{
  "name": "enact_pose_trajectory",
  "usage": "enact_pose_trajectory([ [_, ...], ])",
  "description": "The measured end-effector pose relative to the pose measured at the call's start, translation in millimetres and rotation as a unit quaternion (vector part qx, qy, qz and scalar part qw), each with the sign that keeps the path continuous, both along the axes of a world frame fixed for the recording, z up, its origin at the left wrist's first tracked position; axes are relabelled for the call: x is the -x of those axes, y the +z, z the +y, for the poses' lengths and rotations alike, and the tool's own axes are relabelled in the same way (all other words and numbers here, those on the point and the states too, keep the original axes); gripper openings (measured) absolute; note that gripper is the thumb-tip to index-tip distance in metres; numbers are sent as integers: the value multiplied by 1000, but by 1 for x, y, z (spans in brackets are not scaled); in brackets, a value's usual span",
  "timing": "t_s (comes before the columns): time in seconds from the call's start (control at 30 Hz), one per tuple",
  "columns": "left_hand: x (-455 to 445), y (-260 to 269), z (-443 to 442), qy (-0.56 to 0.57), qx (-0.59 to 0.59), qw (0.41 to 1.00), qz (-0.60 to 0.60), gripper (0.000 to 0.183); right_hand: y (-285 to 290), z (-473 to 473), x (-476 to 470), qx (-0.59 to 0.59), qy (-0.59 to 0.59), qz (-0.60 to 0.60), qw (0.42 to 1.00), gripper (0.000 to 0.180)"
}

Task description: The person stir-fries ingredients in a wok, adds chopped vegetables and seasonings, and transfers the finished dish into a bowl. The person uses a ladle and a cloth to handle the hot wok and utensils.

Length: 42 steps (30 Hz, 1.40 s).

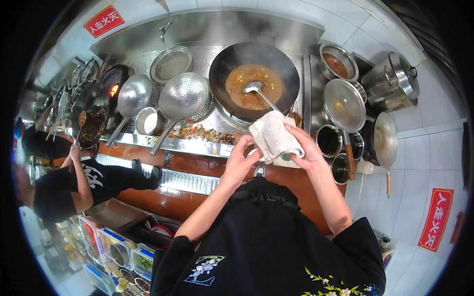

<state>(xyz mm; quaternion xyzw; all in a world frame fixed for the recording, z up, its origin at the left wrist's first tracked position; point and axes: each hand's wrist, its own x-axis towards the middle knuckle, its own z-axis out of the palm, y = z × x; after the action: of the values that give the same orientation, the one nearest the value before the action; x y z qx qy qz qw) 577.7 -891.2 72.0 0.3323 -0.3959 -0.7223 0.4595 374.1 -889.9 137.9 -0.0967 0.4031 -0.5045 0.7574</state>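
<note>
A folded white cloth towel point(276, 135) is held between my two hands. My left hand point(242, 157) pinches its left edge with bent fingers, and my right hand point(306, 148) grips its right side. Beyond them a black wok point(218, 70) holds steaming brown broth point(240, 88) with bits of food in it. A metal ladle point(253, 87) rests in the broth, its handle running toward me until the towel hides the end. Whether either hand touches that handle through the cloth, I cannot tell.
Two perforated strainers point(184, 96) point(135, 95) lie left of the wok. Chopped food scraps point(203, 134) line the stove's front. Rightward stand a wooden-handled sieve point(344, 105), a bowl of red-brown liquid point(335, 64) and a lidded steel pot point(390, 81). At left, a co-worker point(100, 181) tilts another wok point(92, 127) near a flame point(114, 90).
</note>
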Motion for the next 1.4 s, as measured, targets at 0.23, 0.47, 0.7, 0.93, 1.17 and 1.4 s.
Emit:
enact_pose_trajectory([
  [0.23,4,31,-26,152,515,794,-287,42,52,-22,13,55,79,127,987,36],
  [0.47,-9,82,-65,10,616,745,-257,39,74,-56,38,49,157,133,977,30],
  [0.7,0,126,-76,50,708,653,-263,29,104,-63,38,100,156,93,978,27],
  [0.93,5,136,-80,123,765,584,-244,28,120,-63,31,122,128,52,983,25],
  [1.17,7,148,-82,109,720,647,-224,23,118,-68,36,112,120,-8,986,24],
  [1.4,7,160,-88,50,706,655,-263,26,116,-74,38,114,151,-60,980,23],
])
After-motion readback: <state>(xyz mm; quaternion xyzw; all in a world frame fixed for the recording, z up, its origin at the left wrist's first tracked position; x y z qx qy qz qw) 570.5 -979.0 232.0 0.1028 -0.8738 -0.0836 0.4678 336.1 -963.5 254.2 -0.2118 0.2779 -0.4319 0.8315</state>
